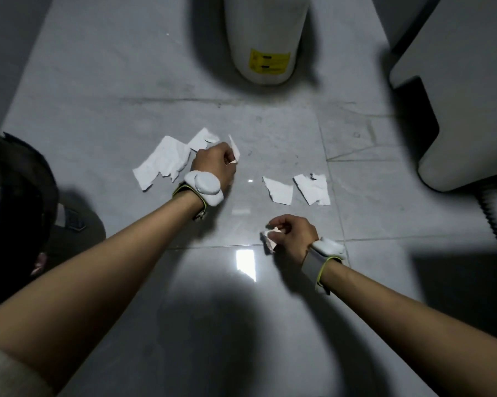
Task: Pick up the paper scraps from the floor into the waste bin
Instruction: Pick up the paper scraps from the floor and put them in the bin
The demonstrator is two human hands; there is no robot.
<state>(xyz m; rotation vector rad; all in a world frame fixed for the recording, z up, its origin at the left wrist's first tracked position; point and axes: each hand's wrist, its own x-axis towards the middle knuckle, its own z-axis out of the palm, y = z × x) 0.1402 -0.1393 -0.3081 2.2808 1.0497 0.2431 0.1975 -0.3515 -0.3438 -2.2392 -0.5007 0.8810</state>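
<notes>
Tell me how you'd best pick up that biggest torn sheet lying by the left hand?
The large scrap lies flat on the tile floor, so there is no raised edge to take. I'd probably come from above at its jagged near-right corner beside the left hand, pinch-crumpling the paper upward; the ragged tear there looks slightly lifted.

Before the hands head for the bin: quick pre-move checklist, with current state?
1. Left hand has a scrap: ok, fingers closed on a small piece.
2. Right hand has a scrap: ok, a crumpled piece is pinched at the fingertips.
3. Floor cleared: not ok. The large scrap and another lie beside the left hand; two scraps lie ahead of the right hand.
4. Bin located: cannot tell. A white cylinder stands ahead, its top out of frame.
5. Path to the cylinder: ok, bare tile between.
</notes>
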